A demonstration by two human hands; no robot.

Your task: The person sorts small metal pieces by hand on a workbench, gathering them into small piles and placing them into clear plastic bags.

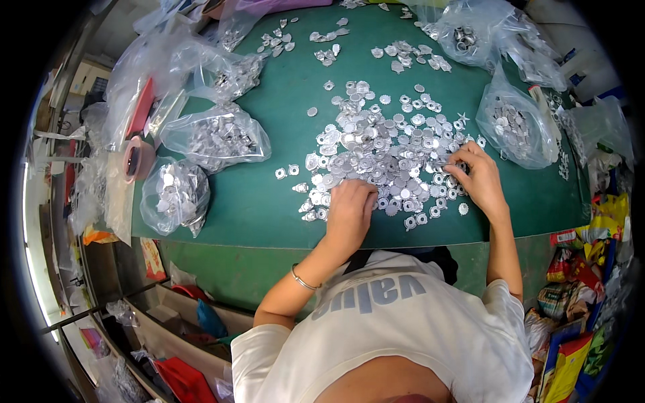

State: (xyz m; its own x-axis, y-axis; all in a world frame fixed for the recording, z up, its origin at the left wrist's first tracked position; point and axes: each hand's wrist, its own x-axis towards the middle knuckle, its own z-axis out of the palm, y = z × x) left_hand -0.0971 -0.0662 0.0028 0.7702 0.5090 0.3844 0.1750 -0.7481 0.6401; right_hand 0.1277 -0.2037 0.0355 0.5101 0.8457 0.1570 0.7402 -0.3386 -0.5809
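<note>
The person wears a white short-sleeved T-shirt (396, 322) with grey block lettering across the chest. Above its left sleeve, a thin silver bangle (302, 279) circles the left wrist; both forearms are bare.

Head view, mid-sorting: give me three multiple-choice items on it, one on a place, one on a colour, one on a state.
1. Where is the left hand?
A. on the near edge of the pile of silver metal pieces
B. inside a bag
C. off the table

2. What colour is the table top?
A. white
B. green
C. red

3. What are the right hand's fingers doing?
A. lying flat and spread
B. gripping a bag
C. bent, pinching at pieces on the pile's right side

Answers: 1 A, the hand rests palm down on the pile's near edge. 2 B, bare green shows around the pile. 3 C, the fingertips curl together on the pieces.
</note>
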